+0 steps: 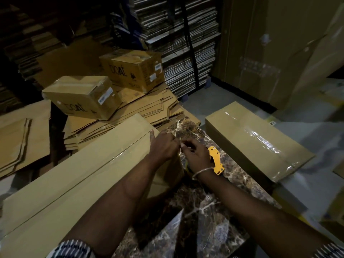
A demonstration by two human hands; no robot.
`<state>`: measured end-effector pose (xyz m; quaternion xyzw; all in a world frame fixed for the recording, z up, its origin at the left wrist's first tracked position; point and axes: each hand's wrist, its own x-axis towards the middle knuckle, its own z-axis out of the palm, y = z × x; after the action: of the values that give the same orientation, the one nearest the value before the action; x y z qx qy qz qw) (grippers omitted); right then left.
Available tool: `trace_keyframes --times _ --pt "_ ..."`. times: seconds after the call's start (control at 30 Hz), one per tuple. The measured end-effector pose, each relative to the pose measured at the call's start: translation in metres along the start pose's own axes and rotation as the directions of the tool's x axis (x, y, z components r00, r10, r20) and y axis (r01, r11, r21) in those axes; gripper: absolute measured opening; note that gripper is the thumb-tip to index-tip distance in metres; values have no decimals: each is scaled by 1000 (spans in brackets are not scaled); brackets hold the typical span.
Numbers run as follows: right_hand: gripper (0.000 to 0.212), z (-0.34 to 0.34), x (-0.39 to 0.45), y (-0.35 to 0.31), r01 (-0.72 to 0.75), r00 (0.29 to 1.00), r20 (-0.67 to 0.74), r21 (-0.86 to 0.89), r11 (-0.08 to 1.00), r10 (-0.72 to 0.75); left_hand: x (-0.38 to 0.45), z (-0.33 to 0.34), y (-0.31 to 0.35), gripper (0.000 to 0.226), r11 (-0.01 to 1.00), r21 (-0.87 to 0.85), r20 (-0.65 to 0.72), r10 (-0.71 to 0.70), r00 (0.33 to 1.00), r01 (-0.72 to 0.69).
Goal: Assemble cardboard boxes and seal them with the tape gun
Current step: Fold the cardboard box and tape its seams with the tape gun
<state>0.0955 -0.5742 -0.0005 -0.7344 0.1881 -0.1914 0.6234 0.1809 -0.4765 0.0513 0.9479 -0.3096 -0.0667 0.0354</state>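
At the far left, flattened brown cardboard sheets (pixel 16 138) lay spread out low. To their right, a stack of flat brown cardboard blanks (pixel 149 107) carried two closed brown cartons with dark printed lettering (pixel 83 95), one nearer and one farther back. In front of these, a long, narrow brown cardboard box (pixel 74 174) lay diagonally on the dark brown marbled worktop (pixel 195 211), with clear tape running along its top seam. The left hand (pixel 162 146) rested at the far end of that box, thumb stretched along the top edge, the other fingers curled at the corner against the right hand. The right hand (pixel 195 157), with a thin metal bangle (pixel 202 171) on its wrist, met it there; its fingers seemed to pinch something small and pale, though what it was could not be told. Just beside the right hand, a yellow plastic tape gun (pixel 216 161) lay on the worktop. Farther right, a second long brown cardboard box sealed with glossy clear tape (pixel 256 144) lay near the worktop's edge.
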Motion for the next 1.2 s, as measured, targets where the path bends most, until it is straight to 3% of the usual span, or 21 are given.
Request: trace_keyframes --times 0.13,0.33,0.53,0.67,0.73,0.83,0.93,1.07,1.2 --pt "14 8 8 -2 -61 998 4 68 996 61 -7 -12 3 27 995 98 77 19 997 -27" --pt "21 2 10 3 14 999 51 10 1000 -15 -8 -12 2 30 994 110 70 16 997 -24" --pt "24 2 14 3 255 966 85 -188 948 -243 -5 -9 3 32 996 94 49 1 999 -6" --pt "32 2 9 9 337 941 110 -286 897 -318 -5 -6 3 32 1000 -1 -6 -25 1000 25" --pt "29 3 9 12 325 946 103 -263 908 -308 -2 -2 3 40 983 -164 -77 -95 992 82" --pt "22 2 11 12 274 961 89 -165 947 -262 3 -1 2 49 914 -374 -163 -232 959 158" --pt "23 2 16 13 165 982 103 -87 982 -156 2 1 0 51 890 -443 -240 -235 942 109" --pt "10 3 24 2 -169 965 224 145 975 134 0 8 -6 44 847 -528 -309 -260 915 62" --pt "31 6 29 -15 -405 896 282 198 893 343 -2 11 -9 38 774 -633 -354 -317 880 24"
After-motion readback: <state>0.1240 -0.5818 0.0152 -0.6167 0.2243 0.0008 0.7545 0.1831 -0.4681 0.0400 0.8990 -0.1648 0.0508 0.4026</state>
